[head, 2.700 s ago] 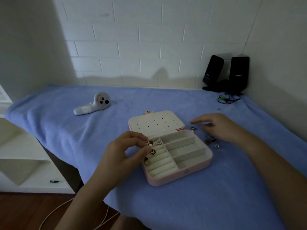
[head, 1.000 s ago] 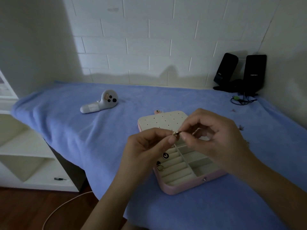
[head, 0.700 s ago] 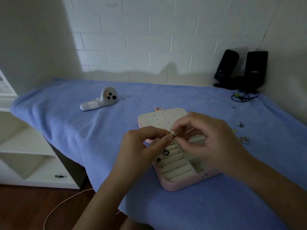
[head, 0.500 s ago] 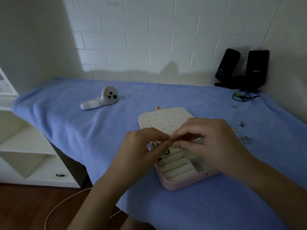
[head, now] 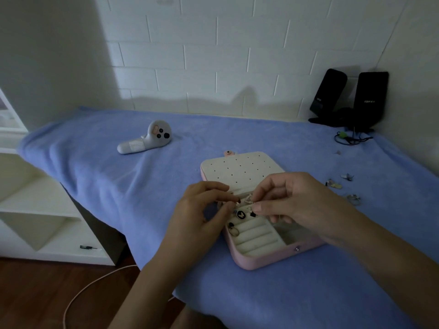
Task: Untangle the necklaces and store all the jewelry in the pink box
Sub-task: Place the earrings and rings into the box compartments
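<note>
The pink box (head: 261, 260) lies open on the blue towel (head: 95, 176), its dotted lid (head: 240, 172) flat at 12 o'clock. Its ridged rows hold a round black charm (head: 240, 214) and, at 7 o'clock from that, a ring (head: 232, 230). Over the rows, the left hand (head: 202, 210) pinches a tiny pale stud (head: 237, 204) between thumb and forefinger. The right hand (head: 297, 200) has its fingertips pressed together just beside it; what they hold is too small to tell. Loose jewelry (head: 353, 199) lies at 2 o'clock from the box.

Left hand (head: 202, 211) and right hand (head: 299, 202) pinch jewelry (head: 252, 213) over pink box (head: 261, 260).
</note>
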